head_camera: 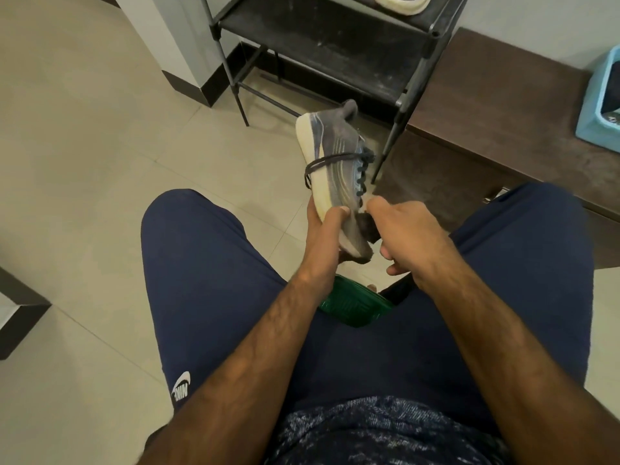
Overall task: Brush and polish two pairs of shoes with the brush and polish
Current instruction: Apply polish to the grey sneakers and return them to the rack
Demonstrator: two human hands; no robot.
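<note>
Mid-frame, the left hand (321, 234) grips the grey shoe (339, 149) by its pale sole, heel toward the top; the right hand (409, 229) curls round a dark brush (367, 231) touching the toe; a black rack (318, 31) stands above.

A black metal shoe rack (322, 35) with a dusty shelf stands on the pale tiled floor (100, 146). Just beside it, on the right, is a low dark brown wooden table (503, 105). A light blue plastic basket (600, 105) sits on that table at the far right edge. Low down, a green ribbed plastic thing (352, 307) lies on the floor, partly hidden.
</note>
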